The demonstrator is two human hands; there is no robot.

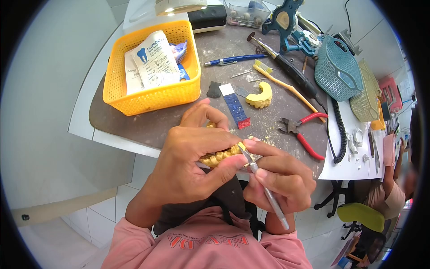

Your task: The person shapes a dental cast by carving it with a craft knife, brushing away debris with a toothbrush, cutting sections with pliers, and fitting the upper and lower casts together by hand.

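Head view, inspected from my remote seat: the cast, yellow with a row of moulded teeth, is in the left hand, held up off the bench at its near edge. I find the left fingers curled over the far side and the thumb along the near side, closed on it. More yellow shows between those fingers; I cannot tell whether it belongs to the same piece. The right hand holds the knife in a pinch, thumb and fingers on the metal handle, its tip at the cast's right end; one right fingertip lies beside that end. Whether the edge is biting, I cannot confirm. Pale crumbs lie on the bench beyond, near a second cast. My assessment on handling: light, stiff, with no give, and probably brittle, the teeth and thin margins being the likeliest to chip. A dusty face may feel dry and slide a little under smooth skin. Recommended hold: the thick base, backed by fingers behind and thumb in front, well clear of the knife; the slim handle I judge best pinched low for control, with light pressure only
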